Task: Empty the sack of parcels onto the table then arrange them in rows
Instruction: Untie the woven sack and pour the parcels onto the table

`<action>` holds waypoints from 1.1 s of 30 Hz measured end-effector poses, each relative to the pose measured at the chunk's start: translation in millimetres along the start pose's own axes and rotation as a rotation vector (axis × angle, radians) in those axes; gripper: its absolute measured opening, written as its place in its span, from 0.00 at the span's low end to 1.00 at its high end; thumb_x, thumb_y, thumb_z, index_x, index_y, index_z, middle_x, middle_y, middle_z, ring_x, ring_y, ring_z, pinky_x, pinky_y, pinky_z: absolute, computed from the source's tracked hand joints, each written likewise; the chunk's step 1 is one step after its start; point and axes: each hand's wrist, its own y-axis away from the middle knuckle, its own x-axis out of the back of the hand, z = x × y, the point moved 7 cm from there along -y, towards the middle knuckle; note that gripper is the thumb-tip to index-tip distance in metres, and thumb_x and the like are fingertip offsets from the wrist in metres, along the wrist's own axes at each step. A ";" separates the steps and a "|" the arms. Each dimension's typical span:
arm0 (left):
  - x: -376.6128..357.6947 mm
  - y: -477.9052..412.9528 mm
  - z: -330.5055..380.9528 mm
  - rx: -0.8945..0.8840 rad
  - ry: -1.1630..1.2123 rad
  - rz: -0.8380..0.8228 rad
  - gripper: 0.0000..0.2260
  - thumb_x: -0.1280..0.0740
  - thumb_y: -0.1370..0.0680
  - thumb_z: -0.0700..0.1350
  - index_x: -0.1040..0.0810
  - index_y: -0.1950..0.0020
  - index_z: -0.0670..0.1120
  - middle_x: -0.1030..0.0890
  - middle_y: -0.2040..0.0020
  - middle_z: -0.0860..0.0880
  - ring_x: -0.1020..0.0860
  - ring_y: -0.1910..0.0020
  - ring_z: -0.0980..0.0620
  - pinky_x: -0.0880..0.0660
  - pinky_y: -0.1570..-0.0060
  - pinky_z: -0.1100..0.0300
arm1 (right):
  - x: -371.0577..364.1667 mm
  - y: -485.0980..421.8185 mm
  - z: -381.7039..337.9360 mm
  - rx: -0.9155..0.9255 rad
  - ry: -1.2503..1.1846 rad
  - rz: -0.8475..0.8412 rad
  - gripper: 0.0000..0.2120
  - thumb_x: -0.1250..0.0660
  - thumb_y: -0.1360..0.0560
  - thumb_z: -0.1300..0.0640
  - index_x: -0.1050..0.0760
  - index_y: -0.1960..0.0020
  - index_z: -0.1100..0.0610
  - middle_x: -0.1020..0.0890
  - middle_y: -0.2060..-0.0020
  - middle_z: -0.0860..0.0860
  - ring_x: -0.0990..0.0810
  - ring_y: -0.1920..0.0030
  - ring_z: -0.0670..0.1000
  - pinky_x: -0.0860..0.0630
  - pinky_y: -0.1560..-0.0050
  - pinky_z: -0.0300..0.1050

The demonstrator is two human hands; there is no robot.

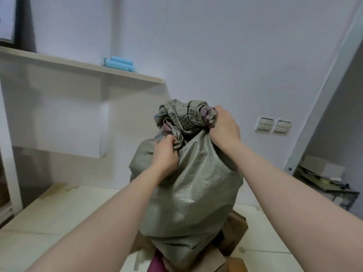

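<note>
Starting at the left, a pale shelf (82, 65) is seen fixed to the wall, and a few light-blue rolls (119, 63) are laid on it towards its right end. Below it, a cream table (49, 222) is spread across the lower part of the view.

At the middle of the table a grey-green woven sack (188, 183) is held upright and bulging, its upper end gathered into crumpled folds marked with dark printing. A twisted fold on the left of that gathered end is gripped by the left hand (165, 154), the fingers curled tight round the fabric. The right side of the bunched end is clenched by the right hand (224, 126), likewise curled round the cloth.

What lies inside the sack is hidden by its cloth. At its lower end parcels are seen against it: a magenta parcel (156, 262) at the lower left and brown cardboard boxes (235, 230) at the lower right. Whether these lie partly within the sack's mouth cannot be told.

Further right, two pale wall switches (273, 125) are mounted side by side, and a low rack (324, 177) at the far right is piled with flat boxes and papers.
</note>
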 end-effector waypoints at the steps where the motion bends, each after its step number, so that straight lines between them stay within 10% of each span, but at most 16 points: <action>1: -9.2 -0.6 3.2 -0.010 0.012 -0.030 0.07 0.41 0.23 0.35 0.33 0.52 0.48 0.25 0.49 0.45 0.27 0.46 0.41 0.35 0.34 0.40 | 1.0 2.6 9.6 -0.012 0.000 -0.030 0.20 0.42 0.26 0.65 0.35 0.36 0.51 0.27 0.43 0.57 0.24 0.45 0.63 0.33 0.53 0.49; 5: -32.7 -7.6 -5.5 -0.005 -0.190 -0.204 0.09 0.40 0.25 0.36 0.34 0.51 0.49 0.30 0.31 0.38 0.39 0.27 0.37 0.47 0.26 0.42 | -21.1 39.8 60.4 -0.122 0.041 -0.207 0.20 0.42 0.23 0.62 0.34 0.32 0.52 0.25 0.39 0.57 0.24 0.42 0.61 0.29 0.49 0.48; 9: -30.0 -12.6 13.0 0.038 -0.043 -0.314 0.20 0.33 0.24 0.46 0.36 0.36 0.47 0.27 0.40 0.45 0.28 0.36 0.43 0.35 0.33 0.49 | -11.5 45.3 79.4 -0.154 0.025 -0.088 0.17 0.42 0.23 0.60 0.32 0.35 0.50 0.25 0.40 0.54 0.24 0.44 0.58 0.31 0.52 0.46; 14: 3.8 -33.0 30.4 0.187 0.298 -0.011 0.49 0.30 0.30 0.66 0.58 0.22 0.51 0.53 0.23 0.45 0.41 0.26 0.43 0.42 0.27 0.47 | 31.2 24.3 66.7 -0.048 -0.271 0.155 0.21 0.40 0.26 0.68 0.26 0.38 0.50 0.24 0.43 0.49 0.26 0.48 0.50 0.34 0.49 0.39; 19: 19.1 -56.8 20.9 0.215 0.377 0.050 0.61 0.34 0.46 0.80 0.61 0.23 0.59 0.54 0.21 0.48 0.46 0.23 0.40 0.46 0.28 0.36 | 15.2 31.3 77.1 0.015 -0.471 0.015 0.19 0.38 0.26 0.70 0.24 0.40 0.54 0.21 0.44 0.49 0.24 0.42 0.49 0.30 0.42 0.38; 26: -45.6 -49.1 4.5 0.016 -0.183 -0.339 0.24 0.39 0.23 0.64 0.36 0.28 0.64 0.47 0.20 0.49 0.57 0.22 0.42 0.59 0.25 0.39 | -35.5 60.8 74.6 0.116 -0.293 -0.446 0.23 0.31 0.27 0.62 0.32 0.34 0.51 0.33 0.34 0.50 0.33 0.32 0.51 0.41 0.34 0.36; 29: -71.2 -44.4 -26.1 -0.026 -0.291 -0.373 0.22 0.43 0.29 0.68 0.33 0.35 0.68 0.45 0.21 0.51 0.55 0.21 0.44 0.56 0.27 0.35 | -49.3 65.0 81.0 0.103 -0.099 -0.617 0.33 0.27 0.30 0.45 0.38 0.30 0.48 0.43 0.27 0.49 0.41 0.27 0.52 0.44 0.26 0.47; 33: -60.6 -44.3 -40.1 0.012 -0.359 -0.332 0.26 0.44 0.29 0.67 0.33 0.33 0.64 0.42 0.23 0.51 0.50 0.22 0.42 0.51 0.28 0.34 | -65.9 65.8 64.2 0.174 -0.144 -0.554 0.33 0.24 0.32 0.54 0.36 0.31 0.49 0.44 0.26 0.51 0.41 0.26 0.55 0.41 0.26 0.50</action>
